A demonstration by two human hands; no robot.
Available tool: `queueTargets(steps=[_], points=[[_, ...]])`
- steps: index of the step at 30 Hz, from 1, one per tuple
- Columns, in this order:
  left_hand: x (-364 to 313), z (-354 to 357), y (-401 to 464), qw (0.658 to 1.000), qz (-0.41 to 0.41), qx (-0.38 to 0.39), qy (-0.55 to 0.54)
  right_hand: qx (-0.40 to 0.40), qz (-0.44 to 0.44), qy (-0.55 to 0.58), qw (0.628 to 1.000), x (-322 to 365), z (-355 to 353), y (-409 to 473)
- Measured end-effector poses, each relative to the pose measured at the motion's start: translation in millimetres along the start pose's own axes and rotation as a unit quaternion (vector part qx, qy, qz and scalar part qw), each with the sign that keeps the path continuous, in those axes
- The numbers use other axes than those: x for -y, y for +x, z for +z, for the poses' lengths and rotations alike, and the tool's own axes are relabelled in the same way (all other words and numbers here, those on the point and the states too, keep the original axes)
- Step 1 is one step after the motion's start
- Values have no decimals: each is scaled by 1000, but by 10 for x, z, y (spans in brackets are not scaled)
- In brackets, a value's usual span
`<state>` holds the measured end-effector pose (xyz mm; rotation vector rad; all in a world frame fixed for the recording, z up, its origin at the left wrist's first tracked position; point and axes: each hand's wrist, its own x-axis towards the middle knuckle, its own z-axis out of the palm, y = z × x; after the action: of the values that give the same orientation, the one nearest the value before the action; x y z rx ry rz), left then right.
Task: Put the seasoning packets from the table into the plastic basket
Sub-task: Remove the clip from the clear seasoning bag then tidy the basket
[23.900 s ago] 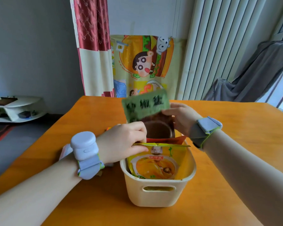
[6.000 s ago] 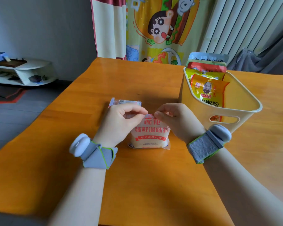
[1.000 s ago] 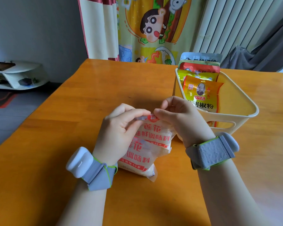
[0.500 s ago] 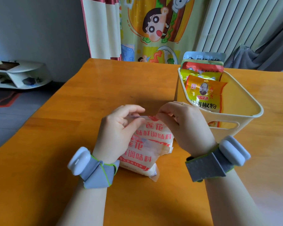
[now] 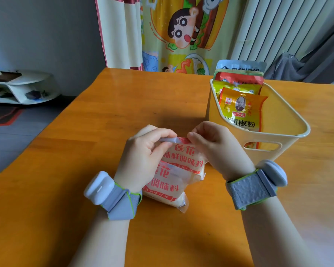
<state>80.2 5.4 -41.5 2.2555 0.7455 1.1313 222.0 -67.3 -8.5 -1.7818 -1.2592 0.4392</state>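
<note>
Two clear seasoning packets with red print (image 5: 178,166) lie stacked on the orange table (image 5: 104,116), the upper one tilted up at its top edge. My left hand (image 5: 143,157) pinches that top edge from the left, and my right hand (image 5: 216,147) pinches it from the right. To the right stands the cream plastic basket (image 5: 289,120), holding several upright packets; the front one is an orange pepper packet (image 5: 241,108).
The basket's near wall sits just right of my right hand. A patterned curtain (image 5: 181,31) hangs beyond the table's far edge. A low white shelf (image 5: 21,87) stands on the floor at the far left.
Both hands keep their pinch on the packets' top edge, which sits slightly higher than half a second ago. The view has shifted a little.
</note>
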Motion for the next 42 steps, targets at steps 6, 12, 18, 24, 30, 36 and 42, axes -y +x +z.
queueTargets(steps=[6, 12, 18, 24, 30, 36, 42], points=[[1, 19, 1, 999, -6, 3, 32, 13, -50, -87, 995, -35, -50, -35], [9, 19, 2, 999, -20, -18, 36, 5, -125, -166, 978, -68, -55, -61], [-79, 26, -21, 996, 4, -55, 74, 5, -161, -181, 970, 1, -37, -92], [-214, 150, -33, 968, -25, -208, 136, 116, -143, -146, 972, 40, -54, -147], [-238, 214, -47, 961, -63, -248, 102, 98, -217, -173, 956, 59, 22, -222], [-229, 261, -45, 958, -69, -271, 72, 83, -230, -192, 950, 0, 78, -233], [6, 27, -138, 980, 1, -189, 63, 46, -213, -181, 959, -47, 54, -238]])
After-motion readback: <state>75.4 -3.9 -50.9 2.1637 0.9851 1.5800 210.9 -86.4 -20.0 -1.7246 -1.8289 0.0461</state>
